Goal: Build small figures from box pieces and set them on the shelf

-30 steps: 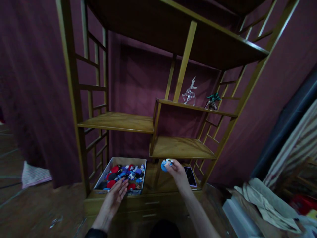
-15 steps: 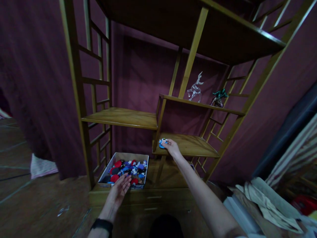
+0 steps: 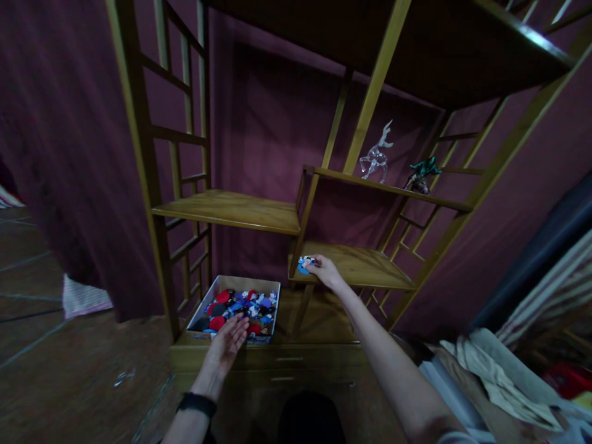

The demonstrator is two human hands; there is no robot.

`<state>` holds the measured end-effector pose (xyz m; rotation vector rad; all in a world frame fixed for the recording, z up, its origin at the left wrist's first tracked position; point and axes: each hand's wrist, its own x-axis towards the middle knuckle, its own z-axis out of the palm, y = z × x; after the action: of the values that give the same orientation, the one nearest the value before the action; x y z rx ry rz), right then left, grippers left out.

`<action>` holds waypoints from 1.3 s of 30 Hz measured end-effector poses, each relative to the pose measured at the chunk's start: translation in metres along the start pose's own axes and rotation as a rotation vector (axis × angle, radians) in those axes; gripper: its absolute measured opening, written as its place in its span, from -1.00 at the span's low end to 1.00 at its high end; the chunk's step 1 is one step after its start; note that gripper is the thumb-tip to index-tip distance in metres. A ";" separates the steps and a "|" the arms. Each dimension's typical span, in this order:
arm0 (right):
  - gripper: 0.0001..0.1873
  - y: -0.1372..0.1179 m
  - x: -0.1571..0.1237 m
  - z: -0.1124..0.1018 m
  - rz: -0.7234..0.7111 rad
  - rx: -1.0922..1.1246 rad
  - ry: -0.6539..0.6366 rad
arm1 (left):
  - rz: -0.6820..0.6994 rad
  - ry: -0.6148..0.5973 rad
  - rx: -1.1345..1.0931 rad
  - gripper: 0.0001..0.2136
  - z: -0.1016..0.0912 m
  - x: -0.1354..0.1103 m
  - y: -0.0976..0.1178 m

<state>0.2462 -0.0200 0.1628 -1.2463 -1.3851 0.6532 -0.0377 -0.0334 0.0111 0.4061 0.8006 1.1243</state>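
Observation:
My right hand [image 3: 325, 271] pinches a small figurine with a round blue base [image 3: 304, 265], at the left end of the low right shelf [image 3: 356, 264]. Whether the figurine touches the shelf I cannot tell. My left hand [image 3: 230, 339], palm up with its fingers apart, is over the front edge of a cardboard box [image 3: 194, 314]. It holds nothing. Inside the box lie several small figurines [image 3: 252, 308] in a jumble, some with red, black or purple round bases.
The box stands on the bottom ledge of a wooden display rack [image 3: 226, 209]. A clear glass deer [image 3: 375, 159] and a green and brown ornament [image 3: 422, 176] stand on the shelf above my right hand. Folded cloths [image 3: 504, 382] lie at right.
The view has shifted slightly, so the rack looks nearer. My right hand still holds the figurine at the shelf's left end, and my left hand stays by the box.

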 end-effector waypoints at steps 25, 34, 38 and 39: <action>-0.71 0.001 -0.001 -0.007 -0.055 -0.141 -0.045 | -0.023 0.025 -0.011 -0.83 -0.001 0.006 -0.001; -0.67 -0.004 -0.005 -0.007 -0.034 -0.088 -0.054 | -0.037 0.042 -0.014 -0.83 0.003 0.004 -0.002; -0.52 -0.002 -0.006 -0.007 -0.010 -0.086 -0.053 | -0.035 0.056 -0.012 -0.83 0.005 0.003 -0.001; -0.51 -0.001 -0.006 -0.007 -0.009 -0.097 -0.048 | -0.036 0.063 -0.010 -0.83 0.005 0.003 0.000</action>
<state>0.2517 -0.0276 0.1637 -1.3077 -1.4761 0.6192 -0.0333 -0.0304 0.0132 0.3475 0.8542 1.1116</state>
